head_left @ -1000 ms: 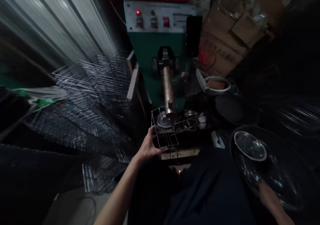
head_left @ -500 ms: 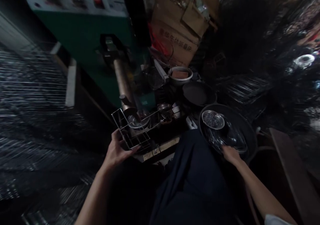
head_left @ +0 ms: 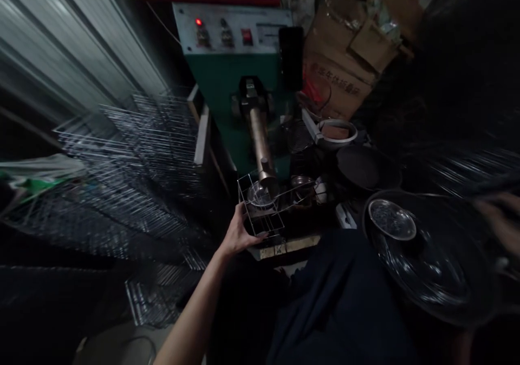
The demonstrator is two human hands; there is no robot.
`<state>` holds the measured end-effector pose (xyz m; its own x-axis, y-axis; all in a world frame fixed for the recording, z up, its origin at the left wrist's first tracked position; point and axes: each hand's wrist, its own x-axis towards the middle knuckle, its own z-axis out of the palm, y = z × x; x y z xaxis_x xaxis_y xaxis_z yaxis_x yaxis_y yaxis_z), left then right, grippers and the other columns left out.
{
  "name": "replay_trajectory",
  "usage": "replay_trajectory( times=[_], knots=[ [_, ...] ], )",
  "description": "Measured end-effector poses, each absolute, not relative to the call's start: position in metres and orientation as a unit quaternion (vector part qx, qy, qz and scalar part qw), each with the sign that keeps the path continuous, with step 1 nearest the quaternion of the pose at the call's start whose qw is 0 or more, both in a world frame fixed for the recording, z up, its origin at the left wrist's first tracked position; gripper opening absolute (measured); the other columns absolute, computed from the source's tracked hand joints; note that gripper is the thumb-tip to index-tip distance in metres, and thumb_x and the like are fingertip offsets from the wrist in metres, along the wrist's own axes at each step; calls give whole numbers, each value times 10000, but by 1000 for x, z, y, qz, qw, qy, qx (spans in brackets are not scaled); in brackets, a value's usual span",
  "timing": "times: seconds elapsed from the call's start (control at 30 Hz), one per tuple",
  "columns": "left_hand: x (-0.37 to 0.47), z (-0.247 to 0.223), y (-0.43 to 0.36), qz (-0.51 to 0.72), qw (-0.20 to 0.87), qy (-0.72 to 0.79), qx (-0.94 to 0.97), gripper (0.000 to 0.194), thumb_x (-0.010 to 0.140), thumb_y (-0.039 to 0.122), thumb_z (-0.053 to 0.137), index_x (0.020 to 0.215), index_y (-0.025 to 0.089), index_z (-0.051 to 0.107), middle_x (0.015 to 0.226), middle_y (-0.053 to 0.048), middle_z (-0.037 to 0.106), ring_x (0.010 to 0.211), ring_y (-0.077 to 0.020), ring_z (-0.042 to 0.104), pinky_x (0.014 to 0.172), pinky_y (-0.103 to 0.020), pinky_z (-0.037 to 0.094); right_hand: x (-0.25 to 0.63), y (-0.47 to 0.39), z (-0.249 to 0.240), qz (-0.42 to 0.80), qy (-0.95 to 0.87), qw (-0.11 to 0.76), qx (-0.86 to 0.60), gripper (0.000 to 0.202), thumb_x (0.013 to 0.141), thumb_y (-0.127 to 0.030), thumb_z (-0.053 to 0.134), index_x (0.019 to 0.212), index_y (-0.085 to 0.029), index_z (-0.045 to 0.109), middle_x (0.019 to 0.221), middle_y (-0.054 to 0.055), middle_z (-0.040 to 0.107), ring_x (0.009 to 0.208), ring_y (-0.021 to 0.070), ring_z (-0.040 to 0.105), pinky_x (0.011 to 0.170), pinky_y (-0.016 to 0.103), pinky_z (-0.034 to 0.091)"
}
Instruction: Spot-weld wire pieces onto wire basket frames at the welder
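Currently left hand [head_left: 236, 236] grips wire frame [head_left: 264, 212] edge; right hand [head_left: 501, 221] near pan [head_left: 457, 227] rim.

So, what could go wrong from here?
Only the left hand grips the wire frame, so it might tilt. That hand is near the lower end of the metal tube and could be pinched if it moves. The small dish in the dark basin might tip if knocked.

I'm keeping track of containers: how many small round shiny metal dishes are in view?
3: one dish by the brass-coloured cylindrical rod; another dish to its right; the third dish in the large round black pan. Shadow may hide more.
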<state>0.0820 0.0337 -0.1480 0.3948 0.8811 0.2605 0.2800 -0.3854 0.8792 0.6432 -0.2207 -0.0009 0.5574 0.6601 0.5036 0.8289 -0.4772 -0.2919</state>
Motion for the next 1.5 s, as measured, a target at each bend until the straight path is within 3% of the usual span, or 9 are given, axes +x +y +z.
replay_trajectory(
  times=[0.13,0.33,0.5,0.63,1.07,1.17,1.3,1.5],
  knots=[
    [82,-144,32,392,393,392,734,980,579,353,902,1379,223,351,1359,-132,528,1265,-353,601,1116,-611,496,572,-100,9,-11,-557,405,-725,622,860,-802,598,915,-195,724,919,84,699,888,252,638,852,376,448],
    [75,-139,19,377,412,397,728,988,568,289,894,1392,235,352,1330,-134,553,1253,-367,609,1112,-622,491,505,18,-64,190,-549,541,-608,554,820,-639,778,637,-183,521,642,-35,393,614,120,370,602,273,303],
    [67,-146,-4,376,434,388,721,1078,529,280,910,1426,265,313,1327,-133,546,1243,-384,608,1081,-622,516,469,44,-113,356,-534,556,-528,594,767,-629,816,583,-197,453,623,-34,350,591,123,316,561,271,284],
    [64,-156,-21,374,447,385,716,1124,526,276,907,1463,300,288,1396,-133,486,1283,-391,573,1126,-642,472,460,40,-132,437,-503,553,-500,582,716,-643,836,577,-189,499,619,-23,380,581,125,330,547,270,299],
    [67,-163,-34,377,439,395,713,1185,513,315,907,1495,277,245,1430,-144,468,1300,-391,561,1148,-641,446,453,27,-154,447,-497,520,-532,594,715,-638,848,563,-188,491,583,-30,374,558,117,324,539,260,276],
    [68,-158,-33,394,443,380,710,1133,536,313,898,1476,309,264,1412,-120,484,1289,-372,572,1134,-640,464,454,28,-155,449,-494,510,-542,593,685,-664,857,569,-194,515,575,-21,419,544,125,363,520,259,306],
    [67,-156,-29,399,448,373,708,1127,533,292,901,1475,265,283,1396,-128,483,1295,-372,562,1142,-638,459,454,31,-153,450,-493,508,-544,578,650,-681,870,581,-198,559,565,-5,481,533,142,427,512,269,366],
    [66,-168,-24,401,453,377,701,1170,521,289,919,1493,245,269,1461,-154,399,1344,-390,515,1177,-631,426,455,38,-160,445,-478,525,-545,542,637,-664,885,601,-199,607,583,6,523,551,158,470,543,284,418]
  ],
)
